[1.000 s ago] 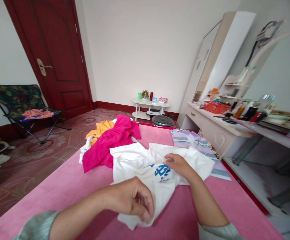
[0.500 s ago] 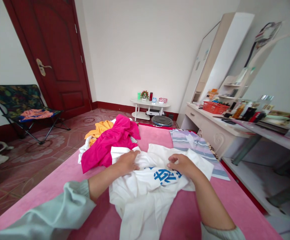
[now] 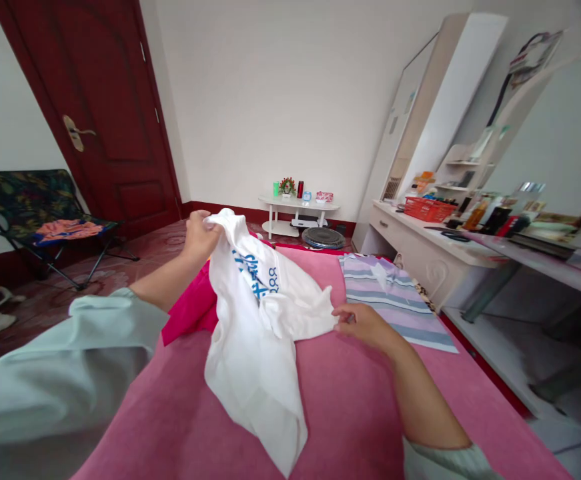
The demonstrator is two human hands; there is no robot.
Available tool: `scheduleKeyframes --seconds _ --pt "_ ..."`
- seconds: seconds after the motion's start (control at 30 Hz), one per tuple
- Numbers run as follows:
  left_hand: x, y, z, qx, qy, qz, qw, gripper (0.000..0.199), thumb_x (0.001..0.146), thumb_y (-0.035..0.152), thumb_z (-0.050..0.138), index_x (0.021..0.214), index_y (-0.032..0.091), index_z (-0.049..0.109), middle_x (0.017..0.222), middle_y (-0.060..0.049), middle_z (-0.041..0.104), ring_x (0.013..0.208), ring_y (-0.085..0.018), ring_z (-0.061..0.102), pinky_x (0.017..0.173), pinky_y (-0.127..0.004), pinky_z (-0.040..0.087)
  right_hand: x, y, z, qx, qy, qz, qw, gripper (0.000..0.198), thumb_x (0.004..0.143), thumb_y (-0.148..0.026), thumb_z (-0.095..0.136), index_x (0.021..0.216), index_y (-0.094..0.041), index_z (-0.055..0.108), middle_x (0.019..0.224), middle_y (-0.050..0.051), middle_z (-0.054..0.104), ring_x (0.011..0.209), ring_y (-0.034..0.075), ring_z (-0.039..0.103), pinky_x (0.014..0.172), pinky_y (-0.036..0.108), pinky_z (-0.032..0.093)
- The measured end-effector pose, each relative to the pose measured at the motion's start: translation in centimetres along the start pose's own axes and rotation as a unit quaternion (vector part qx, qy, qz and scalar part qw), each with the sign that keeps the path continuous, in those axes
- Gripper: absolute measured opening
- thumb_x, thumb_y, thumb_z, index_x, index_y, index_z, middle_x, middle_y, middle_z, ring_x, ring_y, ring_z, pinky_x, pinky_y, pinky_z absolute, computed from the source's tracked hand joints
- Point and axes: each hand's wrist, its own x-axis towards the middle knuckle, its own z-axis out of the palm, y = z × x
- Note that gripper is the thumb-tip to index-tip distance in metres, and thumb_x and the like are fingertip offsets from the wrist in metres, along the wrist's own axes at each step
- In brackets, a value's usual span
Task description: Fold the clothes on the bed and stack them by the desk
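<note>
Shirt, bunched earlier, now stretched between hands, left higher

Place: a home, by its looks a bedroom.
Bed: broad, pink-covered, filling the foreground, with a white shirt, a bright pink garment and a striped lilac cloth on it.
Desk: pale dressing furniture along the right side, with a drawer, a large mirror, bottles and a red basket.
Tall cabinet: white, just beyond the desk.
Low stand: white, by the far wall, bearing a small flower arrangement.
Folding chair: leaf-patterned, a salmon-coloured cloth lying on its seat.
Door: dark red, panelled, lever-handled.
Floor: reddish patterned tiles.
</note>
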Motion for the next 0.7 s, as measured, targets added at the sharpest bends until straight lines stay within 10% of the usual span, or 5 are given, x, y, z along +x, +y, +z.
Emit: scheduleKeyframes --seconds 0.1,0.23,0.43,0.57,0.7 --pt "-4.6 0.1 -0.2 0.079 -0.112 0.172 0.976 0.067 0.073 0.018 0.064 0.134 0.014 0.037 0.142 -0.017 0.028 0.131 -0.031 0.034 0.107 -0.046 0.033 0.2 -0.3 1.4 -0.035 -0.031 0.014 0.999 0.029 0.063 -0.025 0.068 0.09 -0.018 0.072 0.069 0.0 0.067 0.065 0.016 0.059 0.061 0.025 0.042" --pt "-13.1 1.0 -0.8 0.128 -0.334 0.311 0.881 0.022 0.083 0.019 0.051 0.101 0.02 0.064 0.125 -0.01 0.052 0.118 -0.028 0.047 0.104 -0.043 0.037 0.9 -1.9 3.5 -0.043 0.015 -0.013 0.999 0.024 0.071 -0.026 0.062 0.092 -0.017 0.07 0.086 0.005 0.069 0.069 0.016 0.06 0.066 0.028 0.044" --pt "-20.3 -0.4 -2.0 0.11 -0.435 0.221 0.866 0.051 0.08 0.019 0.054 0.131 0.02 0.046 0.133 -0.011 0.047 0.123 -0.025 0.045 0.104 -0.039 0.038 1.5 -3.8 7.9 -0.045 0.085 -0.091 0.991 0.058 0.081 -0.02 0.048 0.138 -0.025 0.038 0.135 0.007 0.05 0.092 0.017 0.06 0.086 0.032 0.044" --pt "-22.0 -1.7 -2.5 0.065 -0.408 0.187 0.891 0.057 0.083 0.022 0.054 0.137 0.022 0.036 0.14 -0.01 0.038 0.128 -0.025 0.039 0.108 -0.04 0.033 2.8 -4.3 9.3 -0.126 0.048 -0.029 0.99 0.074 0.085 -0.023 0.05 0.149 -0.028 0.014 0.132 0.01 0.051 0.103 0.024 0.058 0.083 0.034 0.042" --pt "-22.5 -2.2 -3.1 0.023 -0.405 0.177 0.897 0.039 0.085 0.037 0.056 0.12 0.022 0.048 0.119 -0.011 0.051 0.112 -0.025 0.049 0.098 -0.04 0.041 4.9 -4.3 8.7 -0.115 0.008 -0.012 0.993 0.067 0.072 -0.025 0.067 0.135 -0.03 0.044 0.113 0.007 0.057 0.09 0.023 0.061 0.075 0.031 0.041"
